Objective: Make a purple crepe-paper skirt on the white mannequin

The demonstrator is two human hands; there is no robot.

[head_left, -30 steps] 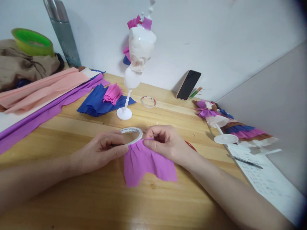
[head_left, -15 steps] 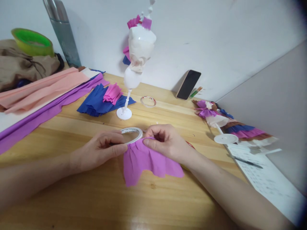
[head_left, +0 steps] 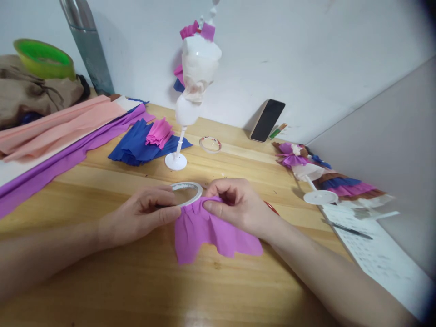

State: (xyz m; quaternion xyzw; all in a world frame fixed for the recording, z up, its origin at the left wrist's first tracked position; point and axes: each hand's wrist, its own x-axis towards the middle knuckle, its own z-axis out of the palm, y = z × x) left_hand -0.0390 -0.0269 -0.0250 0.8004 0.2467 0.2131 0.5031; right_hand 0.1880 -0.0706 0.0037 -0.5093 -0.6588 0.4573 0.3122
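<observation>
A strip of purple crepe paper [head_left: 211, 229] hangs between my two hands, gathered into small pleats along its upper edge. My left hand [head_left: 151, 210] is closed on a thin roll of tape [head_left: 196, 193] and pinches the paper's left end against it. Thumb and fingers of my right hand [head_left: 235, 204] pinch the upper edge further right. Behind the hands stands a small white mannequin [head_left: 195, 68] on a round base, with white paper wrapped about its body.
Folded blue crepe paper [head_left: 131, 147] and a pink pleated piece [head_left: 159, 133] lie left of the mannequin. Long crepe sheets [head_left: 68, 125] cover the left side. A phone [head_left: 268, 120] leans on the wall. A doll in a layered paper dress [head_left: 350, 186] lies right, beside a pen [head_left: 352, 230].
The paper's upper edge by my right fingers has bunched into a small fold, and its right side has shifted slightly. My hands stay almost in place.
</observation>
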